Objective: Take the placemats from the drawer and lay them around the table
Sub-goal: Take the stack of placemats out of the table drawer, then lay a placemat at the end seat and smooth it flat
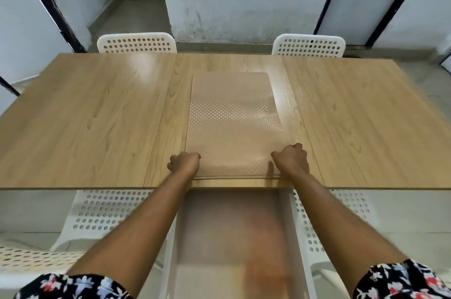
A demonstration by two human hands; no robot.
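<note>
On the middle panel of the wooden worktop (92, 115) lay a stack of translucent placemats (234, 115), patterned with small squares, its long side running away from you. The near edge showed more than one layer, slightly offset, just back from the worktop's front edge.

Your left hand (184, 162) was closed into a loose fist at the near left corner of the placemats, knuckles up; the fingers were curled under, so you could not tell from this view whether they pinched the edge or only pressed against it. Your right hand (291, 159) was likewise curled shut at the near right corner, resting on the placemats, with its thumb side laid over the edge. Both forearms reached forward from patterned sleeves (400, 281) at the bottom of the view.

Below the worktop's front edge, between your arms, the white drawer (299, 237) stood pulled open. Its bottom looked blurred and brownish; whether anything lay in it could not be made out.

Two white perforated chairs (136, 42) stood at the far side of the worktop, well apart, and more of the same chairs (102, 211) sat near you on either side of the drawer.
</note>
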